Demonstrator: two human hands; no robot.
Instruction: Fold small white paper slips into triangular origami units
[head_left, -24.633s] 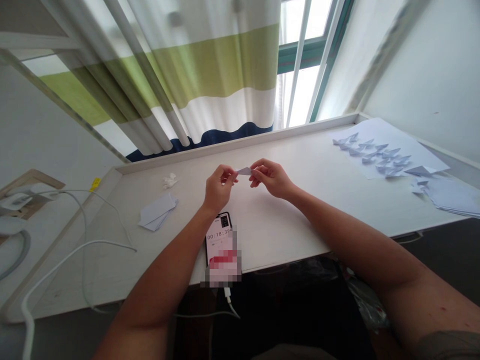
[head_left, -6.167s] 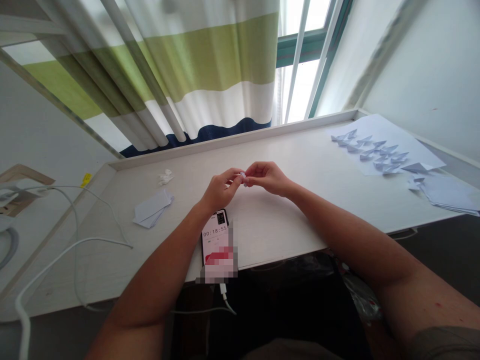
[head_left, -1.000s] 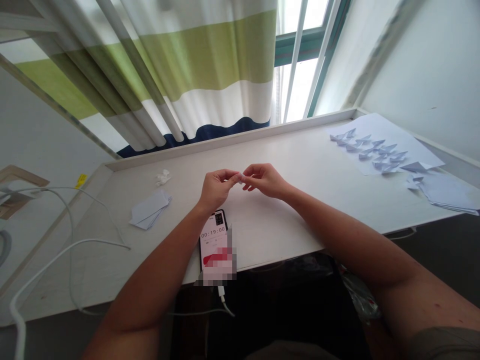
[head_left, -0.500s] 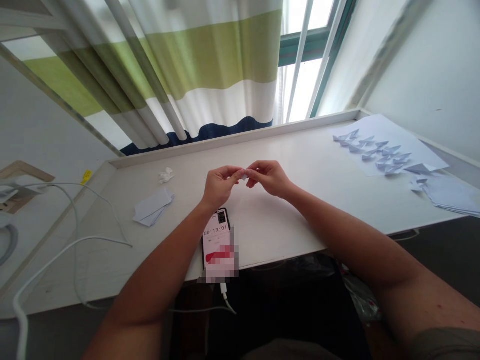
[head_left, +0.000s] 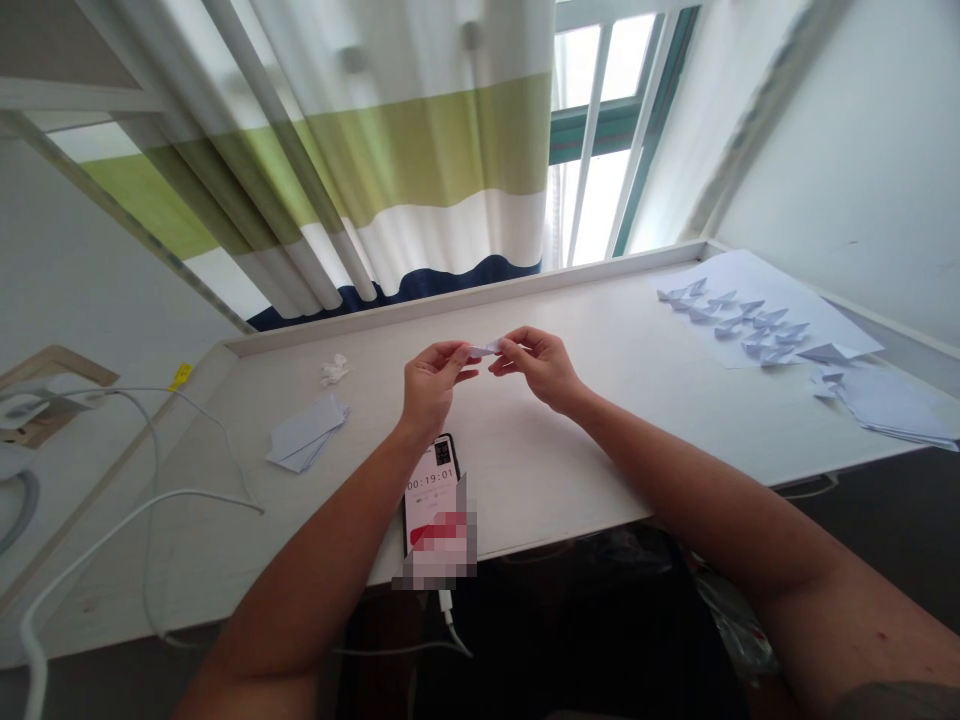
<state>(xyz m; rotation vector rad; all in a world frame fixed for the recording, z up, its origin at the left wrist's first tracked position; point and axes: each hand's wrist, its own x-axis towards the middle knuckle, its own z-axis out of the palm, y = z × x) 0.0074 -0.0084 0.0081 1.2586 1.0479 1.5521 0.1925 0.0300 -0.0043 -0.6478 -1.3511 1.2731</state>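
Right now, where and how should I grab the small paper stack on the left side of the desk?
The paper stack lies flat with its sheets fanned along its right edge, so probably pinch there, thumb beneath the uneven layers, coming from the right, where your left hand pinches a folded paper.

The single head-worn view looks forward and down from above the near side of the white desk point(head_left: 570, 475), close behind the left hand point(head_left: 430, 385) and right hand point(head_left: 547, 372), reaching the striped curtain point(head_left: 435, 140) and barred window point(head_left: 615, 130) beyond.
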